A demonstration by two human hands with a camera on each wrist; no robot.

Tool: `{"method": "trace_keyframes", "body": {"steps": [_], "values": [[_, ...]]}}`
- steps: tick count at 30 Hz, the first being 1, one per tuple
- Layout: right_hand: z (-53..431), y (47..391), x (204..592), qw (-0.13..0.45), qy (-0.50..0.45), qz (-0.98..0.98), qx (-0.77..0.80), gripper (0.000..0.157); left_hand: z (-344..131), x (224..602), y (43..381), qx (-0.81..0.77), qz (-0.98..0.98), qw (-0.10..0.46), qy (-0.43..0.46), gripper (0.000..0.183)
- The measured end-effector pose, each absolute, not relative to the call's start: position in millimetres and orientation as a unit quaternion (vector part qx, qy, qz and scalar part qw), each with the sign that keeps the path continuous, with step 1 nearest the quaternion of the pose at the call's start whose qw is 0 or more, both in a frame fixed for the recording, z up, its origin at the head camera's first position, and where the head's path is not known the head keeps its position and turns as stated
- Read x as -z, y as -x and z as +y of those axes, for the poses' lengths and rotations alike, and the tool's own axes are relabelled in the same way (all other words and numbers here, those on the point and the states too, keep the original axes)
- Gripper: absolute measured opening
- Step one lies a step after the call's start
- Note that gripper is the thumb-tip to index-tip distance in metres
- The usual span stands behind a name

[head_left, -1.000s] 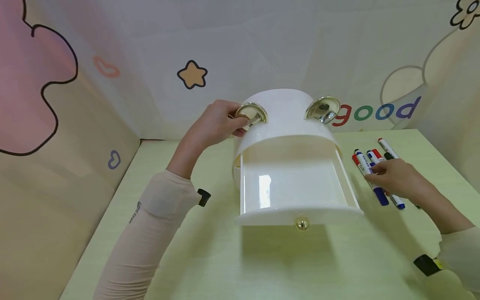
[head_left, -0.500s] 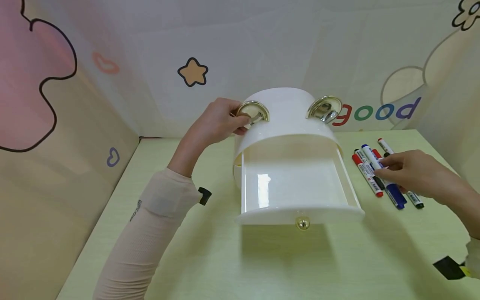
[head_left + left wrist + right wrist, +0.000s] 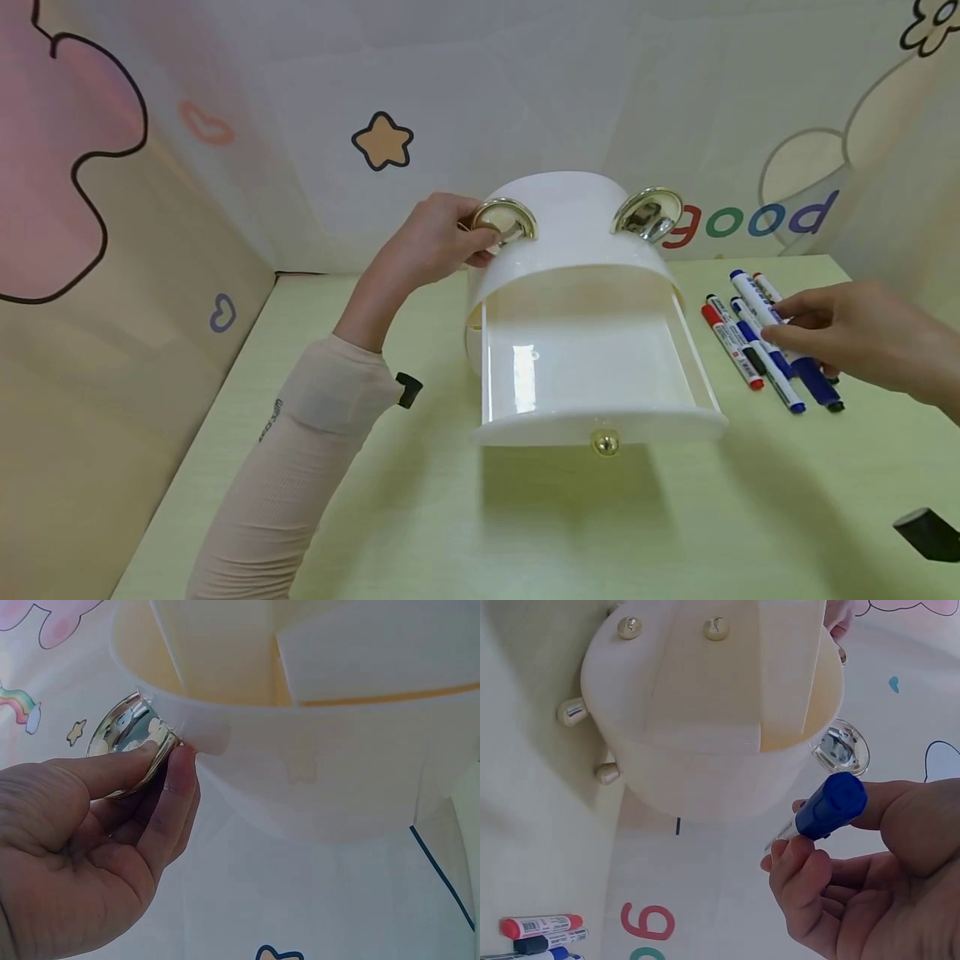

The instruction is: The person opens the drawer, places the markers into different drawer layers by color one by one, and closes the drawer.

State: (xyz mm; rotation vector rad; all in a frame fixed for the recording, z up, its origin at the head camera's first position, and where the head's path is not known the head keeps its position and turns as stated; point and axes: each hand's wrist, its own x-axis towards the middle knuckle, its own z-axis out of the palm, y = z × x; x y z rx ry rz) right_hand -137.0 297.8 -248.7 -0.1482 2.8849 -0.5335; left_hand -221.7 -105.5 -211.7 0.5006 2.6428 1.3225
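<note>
Head view: right grip (image 3: pixel 862 333) cut off at wrist, partly covers slim white markers (image 3: pixel 733 346) on pale-green table (image 3: pixel 405 517) | white cylindrical marker (image 3: pixel 756 302) with blue cap (image 3: pixel 830 806) – pinched in this grip, above table | left grip (image 3: pixel 442 240) pinches round gold metal ear (image 3: pixel 516 218) of white drawer box (image 3: pixel 573 225)

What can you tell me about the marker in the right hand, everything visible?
The marker has a slim white barrel with some dark print, a blue tip at one end and a longer blue cap fitted on the other; it looks like plastic. The right hand pinches it between thumb and fingers. In the head view it slants, cap end nearer the wearer, across the other markers; whether it touches them is unclear.
</note>
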Motion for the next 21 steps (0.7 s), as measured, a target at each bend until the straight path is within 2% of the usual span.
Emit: {"method": "trace_keyframes", "body": {"steps": [21], "values": [[285.5, 119.6, 234.0, 0.078, 0.057, 0.978, 0.185, 0.052, -104.1, 211.1, 221.5, -0.432, 0.884, 0.073, -0.164, 0.010]]}}
